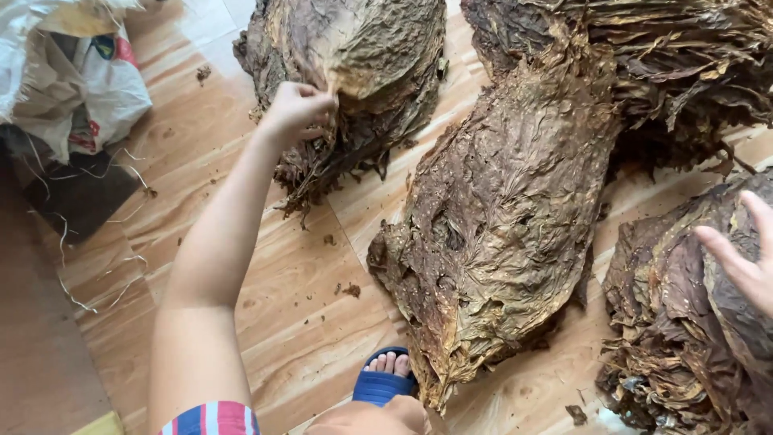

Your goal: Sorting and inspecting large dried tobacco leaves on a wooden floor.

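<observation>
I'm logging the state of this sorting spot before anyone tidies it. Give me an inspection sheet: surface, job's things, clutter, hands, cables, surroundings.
Surface: light wood-pattern plank floor, leaf crumbs scattered on it.
Job's things: four piles of brown, dried, wrinkled leaves: upper-left pile, large centre pile, top-right pile, lower-right pile.
Clutter: loose pale fibre strands on the floor at left.
Hands: left hand pinches a leaf edge on the upper-left pile; right hand open, fingers spread, over the lower-right pile.
Cables: nothing seen.
Surroundings: white woven plastic sack top left; blue sandal on a foot by the centre pile.
</observation>
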